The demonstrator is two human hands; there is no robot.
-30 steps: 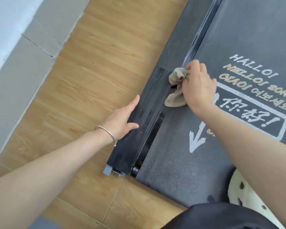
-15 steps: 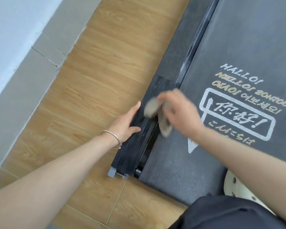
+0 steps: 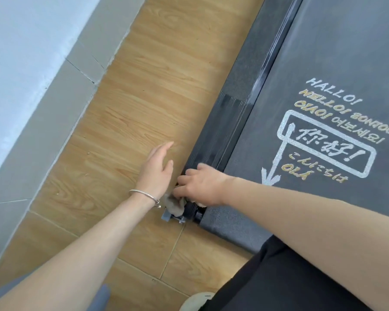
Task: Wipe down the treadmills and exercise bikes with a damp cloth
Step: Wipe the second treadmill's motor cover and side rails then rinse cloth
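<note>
Wood-look floor (image 3: 144, 90) runs beside the treadmill (image 3: 323, 52). At its rear left corner, the right hand (image 3: 202, 184) pinches the cloth (image 3: 174, 204). Beside it, the left hand (image 3: 157, 169) is spread flat.

We reach both arms forward and down. Our left arm (image 3: 76, 243) comes in from the bottom left and runs straight up to the wrist. Our left hand (image 3: 156, 171) is open and flat, with the fingers (image 3: 164, 149) long and close together and the thumb sticking out to the side. Our right arm (image 3: 312, 221) comes in from the right. Our right hand (image 3: 201, 185) is curled, knuckles up, with its fingers bent down and pinched tight. The two hands sit just beside each other.
</note>
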